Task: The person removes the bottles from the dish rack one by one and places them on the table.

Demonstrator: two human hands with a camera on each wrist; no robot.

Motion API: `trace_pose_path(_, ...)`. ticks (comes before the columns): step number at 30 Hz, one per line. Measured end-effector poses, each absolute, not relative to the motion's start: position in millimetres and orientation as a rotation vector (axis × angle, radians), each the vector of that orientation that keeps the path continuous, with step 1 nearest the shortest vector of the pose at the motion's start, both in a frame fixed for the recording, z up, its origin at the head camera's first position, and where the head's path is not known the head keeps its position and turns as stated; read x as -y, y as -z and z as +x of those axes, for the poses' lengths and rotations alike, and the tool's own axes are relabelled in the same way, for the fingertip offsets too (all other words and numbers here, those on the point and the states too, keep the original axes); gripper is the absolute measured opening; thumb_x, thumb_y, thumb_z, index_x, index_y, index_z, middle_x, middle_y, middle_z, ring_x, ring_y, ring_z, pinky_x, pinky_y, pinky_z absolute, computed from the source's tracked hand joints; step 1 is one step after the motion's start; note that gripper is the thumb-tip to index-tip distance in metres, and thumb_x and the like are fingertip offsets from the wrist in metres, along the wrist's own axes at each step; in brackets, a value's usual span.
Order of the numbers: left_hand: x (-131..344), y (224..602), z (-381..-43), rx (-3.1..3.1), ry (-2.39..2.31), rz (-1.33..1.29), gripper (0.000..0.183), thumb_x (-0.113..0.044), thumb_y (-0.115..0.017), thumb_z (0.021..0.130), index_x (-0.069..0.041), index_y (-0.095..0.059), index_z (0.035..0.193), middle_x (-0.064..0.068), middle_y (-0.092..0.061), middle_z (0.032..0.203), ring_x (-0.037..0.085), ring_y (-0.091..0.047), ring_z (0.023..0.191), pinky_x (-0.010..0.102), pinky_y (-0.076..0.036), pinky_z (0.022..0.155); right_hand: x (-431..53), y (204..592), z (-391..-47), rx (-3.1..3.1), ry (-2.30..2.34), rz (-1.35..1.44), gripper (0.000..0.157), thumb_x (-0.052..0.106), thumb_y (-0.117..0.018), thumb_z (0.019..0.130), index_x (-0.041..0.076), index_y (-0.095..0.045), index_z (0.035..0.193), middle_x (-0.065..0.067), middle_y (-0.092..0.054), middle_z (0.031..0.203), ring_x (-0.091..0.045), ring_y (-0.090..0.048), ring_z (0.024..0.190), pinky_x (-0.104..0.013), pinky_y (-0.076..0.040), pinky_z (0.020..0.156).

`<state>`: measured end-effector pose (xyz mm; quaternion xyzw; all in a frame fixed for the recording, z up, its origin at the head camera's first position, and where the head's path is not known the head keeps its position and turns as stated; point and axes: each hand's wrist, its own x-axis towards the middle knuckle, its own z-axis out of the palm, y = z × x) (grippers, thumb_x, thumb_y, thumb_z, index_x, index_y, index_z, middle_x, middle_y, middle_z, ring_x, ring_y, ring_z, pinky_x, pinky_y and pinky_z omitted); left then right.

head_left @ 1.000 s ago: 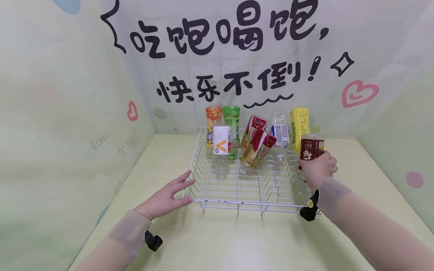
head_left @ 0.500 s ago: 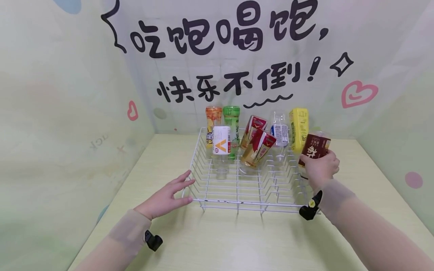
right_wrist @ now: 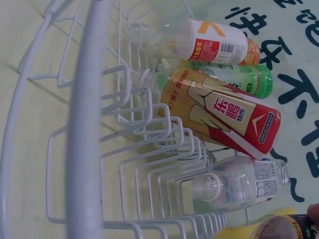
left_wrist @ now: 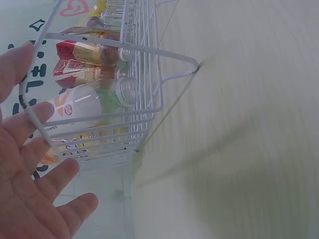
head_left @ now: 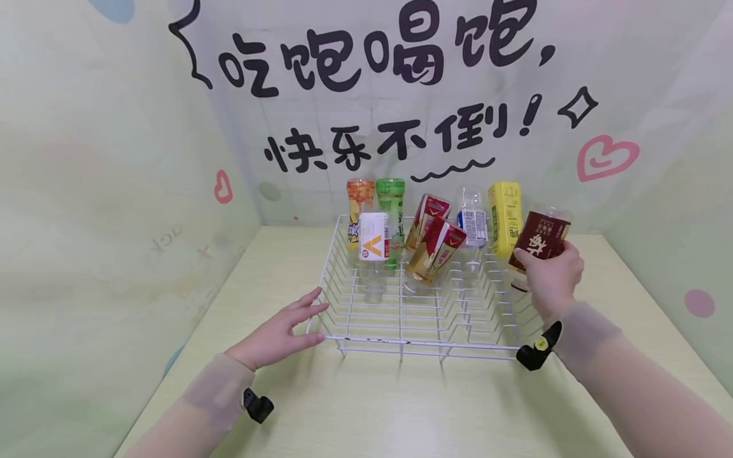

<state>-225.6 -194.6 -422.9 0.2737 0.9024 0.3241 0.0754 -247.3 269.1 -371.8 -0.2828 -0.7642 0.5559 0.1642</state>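
My right hand (head_left: 555,280) grips a clear plastic bottle (head_left: 540,240) with a dark maroon label, at the right side of a white wire dish rack (head_left: 372,341). The bottle leans to the right, its base end up. Only its edge and my thumb (right_wrist: 313,213) show in the right wrist view's lower corner. My left hand (head_left: 279,334) rests at the rack's front left corner, fingers fairly straight; in the left wrist view its thumb and fingers lie on the rim. A yellow bottle (head_left: 506,219) stands in the rack beside the held one.
Neck down in the rack are an orange bottle (head_left: 361,197), a green bottle (head_left: 392,210) and a white-labelled bottle (head_left: 374,236). Two red-and-gold bottles (head_left: 436,250) lean right; a clear bottle (right_wrist: 241,184) with a blue-and-white label stands near. A printed wall (head_left: 401,114) closes the back.
My right hand has moved right and slightly up with the maroon-labelled bottle, which has gone from nearly upright to leaning right, away from the yellow bottle. My left hand has stayed put.
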Motion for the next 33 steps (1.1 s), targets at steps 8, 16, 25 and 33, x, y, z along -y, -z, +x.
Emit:
trace_pose_path(8, 194, 420, -225, -2.706, -0.953, 0.826, 0.069, -0.051, -0.063, 0.088, -0.011, -0.047, 0.143, 0.005, -0.017, 0.160, 0.035, -0.018, 0.143, 0.060, -0.025, 0.109, -266, 358, -241, 2.278, -1.547, -0.635, 0.091, 0.038, -0.073, 0.084, 0.012, -0.018, 0.152, -0.011, -0.028, 0.150, -0.028, -0.033, 0.134, -0.045, -0.037, 0.107)
trace_pose_path(16, 194, 419, -225, -2.727, -0.924, 0.869, 0.067, -0.048, -0.063, 0.089, -0.009, -0.048, 0.142, 0.007, -0.019, 0.159, 0.038, -0.019, 0.142, 0.062, -0.025, 0.108, -262, 355, -237, 2.396, -1.350, -0.414, 0.090, 0.036, -0.074, 0.083, 0.006, -0.023, 0.150, -0.019, -0.030, 0.147, -0.036, -0.030, 0.135, -0.055, -0.038, 0.103)
trace_pose_path(25, 193, 405, -225, -2.772, -0.903, 0.879, 0.065, -0.045, -0.066, 0.088, -0.012, -0.049, 0.142, 0.008, -0.030, 0.155, 0.037, -0.022, 0.141, 0.059, -0.025, 0.109, -255, 353, -238, 2.537, -1.095, -0.157, 0.087, 0.026, -0.076, 0.081, -0.001, -0.027, 0.147, -0.026, -0.036, 0.137, -0.043, -0.027, 0.127, -0.063, -0.038, 0.095)
trace_pose_path(33, 180, 370, -231, -2.840, -0.809, 0.952, 0.062, -0.042, -0.067, 0.088, -0.012, -0.051, 0.140, 0.005, -0.041, 0.149, 0.031, -0.029, 0.139, 0.058, -0.021, 0.110, -247, 350, -241, 2.649, -0.936, -0.006, 0.088, 0.020, -0.078, 0.078, -0.006, -0.029, 0.145, -0.030, -0.037, 0.133, -0.046, -0.031, 0.121, -0.065, -0.039, 0.092)
